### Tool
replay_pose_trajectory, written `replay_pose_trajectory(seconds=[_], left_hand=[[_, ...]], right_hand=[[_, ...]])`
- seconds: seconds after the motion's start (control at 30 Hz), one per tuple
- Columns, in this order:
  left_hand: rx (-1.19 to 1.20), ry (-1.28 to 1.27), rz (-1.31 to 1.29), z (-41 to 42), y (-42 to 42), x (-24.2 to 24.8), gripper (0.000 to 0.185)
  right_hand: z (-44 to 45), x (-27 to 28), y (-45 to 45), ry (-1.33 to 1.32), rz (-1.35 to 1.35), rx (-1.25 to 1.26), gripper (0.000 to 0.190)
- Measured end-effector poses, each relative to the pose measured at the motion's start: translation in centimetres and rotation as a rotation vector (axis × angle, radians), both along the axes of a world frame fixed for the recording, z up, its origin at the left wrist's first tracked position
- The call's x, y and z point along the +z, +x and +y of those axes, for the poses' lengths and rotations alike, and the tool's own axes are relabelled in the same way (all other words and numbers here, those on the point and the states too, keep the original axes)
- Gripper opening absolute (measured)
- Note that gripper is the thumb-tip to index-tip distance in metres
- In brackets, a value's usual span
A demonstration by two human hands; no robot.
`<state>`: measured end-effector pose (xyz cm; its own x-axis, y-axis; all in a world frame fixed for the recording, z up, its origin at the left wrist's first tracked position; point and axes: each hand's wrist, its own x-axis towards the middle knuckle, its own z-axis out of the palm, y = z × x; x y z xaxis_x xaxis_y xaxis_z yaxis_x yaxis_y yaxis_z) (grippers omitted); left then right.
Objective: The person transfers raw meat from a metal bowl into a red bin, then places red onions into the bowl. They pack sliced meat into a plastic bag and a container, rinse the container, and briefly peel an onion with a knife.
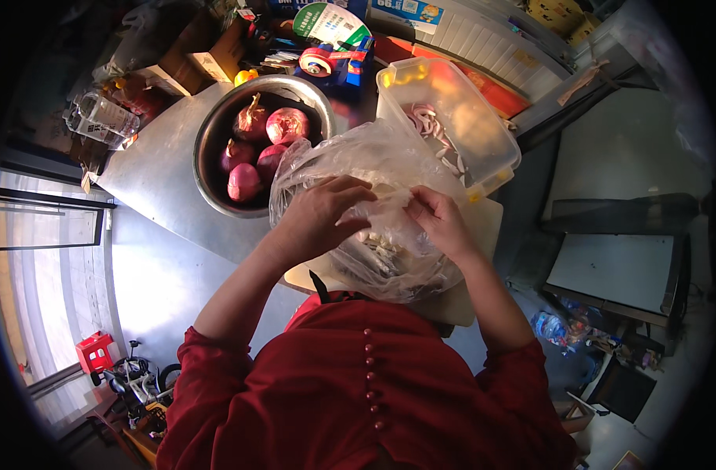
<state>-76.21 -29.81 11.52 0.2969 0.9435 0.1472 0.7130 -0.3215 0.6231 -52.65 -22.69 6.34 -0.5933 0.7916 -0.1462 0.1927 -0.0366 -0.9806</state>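
A clear plastic bag (346, 153) lies spread over a pale cutting board (487, 229) in front of me, with whitish pieces in it that I cannot identify. My right hand (437, 220) pinches a bit of the film between thumb and fingers. Over the bag's left part is my left hand (328, 214), its thumb and fingers apart. A metal bowl (204, 170) to the left holds several red onions (287, 125). Behind the bag on the right, a translucent plastic tub (481, 123) contains sliced red onion (425, 120).
A tape dispenser (328, 61) with a roll stands behind the bowl. Cardboard boxes (217, 59) and a plastic bottle (102, 120) are at the back left. The metal table's edge (176, 238) runs along the left. A red box (493, 88) lies behind the tub.
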Motion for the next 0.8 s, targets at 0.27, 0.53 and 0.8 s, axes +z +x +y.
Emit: replay_pose_trajectory(seconds=[0.27, 0.53, 0.8], left_hand=[[0.461, -0.045, -0.363, 0.4, -2.1, 1.0, 0.014], [0.603, 0.333, -1.289, 0.3, -11.7, 3.2, 0.026], [0.787, 0.197, -1.280, -1.6, -19.6, -4.5, 0.039]], right_hand=[[-1.0, 0.0, 1.0, 0.040, -0.031, -0.099, 0.016], [-1.1, 6.4, 5.4, 0.542, -0.190, -0.206, 0.023], [11.7, 0.4, 12.1, -0.025, -0.246, -0.674, 0.058]])
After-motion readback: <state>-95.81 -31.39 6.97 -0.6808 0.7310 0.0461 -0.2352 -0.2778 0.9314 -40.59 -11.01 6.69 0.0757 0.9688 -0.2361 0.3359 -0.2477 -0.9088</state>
